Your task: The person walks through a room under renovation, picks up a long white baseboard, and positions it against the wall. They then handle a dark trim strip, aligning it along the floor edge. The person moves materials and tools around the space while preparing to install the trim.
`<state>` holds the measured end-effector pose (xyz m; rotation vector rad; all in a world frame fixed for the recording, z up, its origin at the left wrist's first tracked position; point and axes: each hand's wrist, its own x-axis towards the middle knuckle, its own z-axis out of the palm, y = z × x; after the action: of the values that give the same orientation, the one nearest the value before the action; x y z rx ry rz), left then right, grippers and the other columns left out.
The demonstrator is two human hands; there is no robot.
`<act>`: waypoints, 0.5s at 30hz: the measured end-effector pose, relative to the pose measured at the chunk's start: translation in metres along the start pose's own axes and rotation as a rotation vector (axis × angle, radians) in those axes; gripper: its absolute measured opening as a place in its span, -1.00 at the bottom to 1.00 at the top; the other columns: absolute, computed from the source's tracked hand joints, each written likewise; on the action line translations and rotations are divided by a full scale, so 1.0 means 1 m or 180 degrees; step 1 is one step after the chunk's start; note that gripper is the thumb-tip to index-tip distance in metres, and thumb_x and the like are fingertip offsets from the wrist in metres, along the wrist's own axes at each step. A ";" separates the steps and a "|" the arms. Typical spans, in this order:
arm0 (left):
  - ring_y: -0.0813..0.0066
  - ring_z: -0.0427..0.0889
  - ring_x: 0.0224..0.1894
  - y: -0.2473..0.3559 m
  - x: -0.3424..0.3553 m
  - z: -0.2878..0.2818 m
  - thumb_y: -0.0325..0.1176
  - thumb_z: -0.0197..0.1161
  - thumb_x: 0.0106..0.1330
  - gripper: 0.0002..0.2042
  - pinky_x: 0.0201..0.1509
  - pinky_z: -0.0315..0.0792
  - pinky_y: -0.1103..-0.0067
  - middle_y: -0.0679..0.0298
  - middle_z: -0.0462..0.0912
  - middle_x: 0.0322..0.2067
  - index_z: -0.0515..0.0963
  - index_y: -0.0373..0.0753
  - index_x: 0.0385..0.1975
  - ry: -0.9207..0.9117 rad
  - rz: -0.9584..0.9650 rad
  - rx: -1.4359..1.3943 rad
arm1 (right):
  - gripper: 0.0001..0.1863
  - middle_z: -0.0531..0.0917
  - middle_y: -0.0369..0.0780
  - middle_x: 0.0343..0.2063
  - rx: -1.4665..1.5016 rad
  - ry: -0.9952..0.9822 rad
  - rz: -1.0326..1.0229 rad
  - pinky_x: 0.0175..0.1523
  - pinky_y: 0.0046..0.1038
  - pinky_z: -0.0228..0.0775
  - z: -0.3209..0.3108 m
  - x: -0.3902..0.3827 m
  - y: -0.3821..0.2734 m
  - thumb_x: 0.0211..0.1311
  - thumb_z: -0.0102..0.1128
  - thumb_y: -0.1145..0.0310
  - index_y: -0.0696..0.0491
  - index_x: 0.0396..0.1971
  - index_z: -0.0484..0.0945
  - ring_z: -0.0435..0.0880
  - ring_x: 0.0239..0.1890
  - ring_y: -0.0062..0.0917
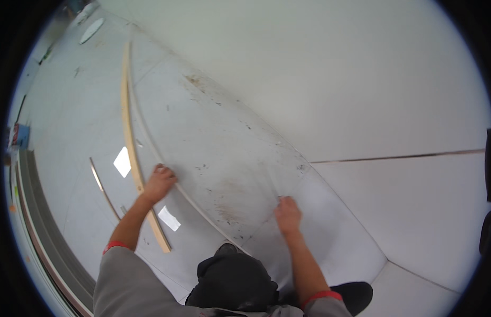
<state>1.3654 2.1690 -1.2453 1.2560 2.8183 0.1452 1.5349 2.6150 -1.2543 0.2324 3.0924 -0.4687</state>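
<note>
Floor layout: strip held at mid-length

Strip position: long, thin and white, lying bowed on the floor; its near end meets the black-clad knee. The bow may come partly from the lens.

Left hand: at the strip's middle. Fingers are curled in with little gap and appear closed on the strip, probably to steady it; blur hides the exact contact.

Right hand: low over the floor, right of the strip and well apart from it. Fingers are bent together, tips downward; whether they hold anything small cannot be told.

Plank: just left of the strip, nearly alongside, under the left forearm. Whether the far ends touch cannot be told. Its placement leaves the strip reachable from above.

Rod: left of the strip, beyond the plank.

Rails: farther left of the strip, stacked lengthwise, presumably for storage.

Wall: right of the strip, across soiled floor.
</note>
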 end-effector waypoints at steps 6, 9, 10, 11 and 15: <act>0.24 0.52 -0.06 -0.058 -0.067 -0.036 -0.51 0.17 -0.02 -0.84 0.28 0.25 0.23 0.26 0.54 -0.34 0.59 -0.18 -0.41 0.0003 -0.0383 0.0108 | -0.75 0.57 -0.19 -0.24 -0.0943 0.0201 0.0971 -0.17 -0.22 0.53 -0.059 -0.051 0.150 0.09 0.16 0.49 0.06 -0.18 0.51 0.58 -0.16 -0.28; 0.21 0.52 -0.05 -0.066 -0.104 -0.035 -0.55 0.16 -0.04 -0.87 0.18 0.31 0.26 0.22 0.57 -0.33 0.57 -0.22 -0.47 -0.0298 -0.0766 0.0370 | -0.76 0.56 -0.19 -0.25 -0.1080 0.0172 0.0887 -0.17 -0.23 0.54 -0.062 -0.041 0.168 0.12 0.14 0.49 0.03 -0.17 0.50 0.59 -0.16 -0.28; 0.19 0.52 -0.07 -0.072 -0.122 -0.032 -0.56 0.16 -0.04 -0.87 0.17 0.31 0.27 0.19 0.58 -0.34 0.58 -0.22 -0.47 -0.0682 -0.0977 0.0517 | -0.76 0.56 -0.18 -0.25 -0.1110 0.0138 0.0777 -0.18 -0.24 0.54 -0.057 -0.034 0.174 0.13 0.13 0.49 0.03 -0.16 0.50 0.59 -0.15 -0.28; 0.17 0.53 -0.08 -0.079 -0.143 -0.029 -0.56 0.16 -0.04 -0.87 0.15 0.32 0.27 0.17 0.58 -0.34 0.58 -0.23 -0.48 -0.1073 -0.1194 0.0672 | -0.75 0.56 -0.18 -0.24 -0.1130 0.0103 0.0662 -0.18 -0.24 0.55 -0.051 -0.024 0.177 0.14 0.13 0.49 0.02 -0.15 0.50 0.59 -0.15 -0.28; 0.09 0.54 -0.12 -0.079 -0.215 -0.025 -0.63 0.14 0.01 -0.82 0.11 0.35 0.29 0.12 0.59 -0.28 0.58 -0.29 -0.39 -0.0987 -0.2297 0.0216 | -0.79 0.57 -0.19 -0.23 -0.1104 0.0028 0.0208 -0.20 -0.26 0.57 -0.024 0.028 0.161 0.13 0.12 0.47 0.02 -0.19 0.49 0.60 -0.13 -0.29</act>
<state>1.4487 1.9550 -1.2271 0.1787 2.7993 -0.1634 1.5309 2.7785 -1.2797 0.3273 3.0916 0.0726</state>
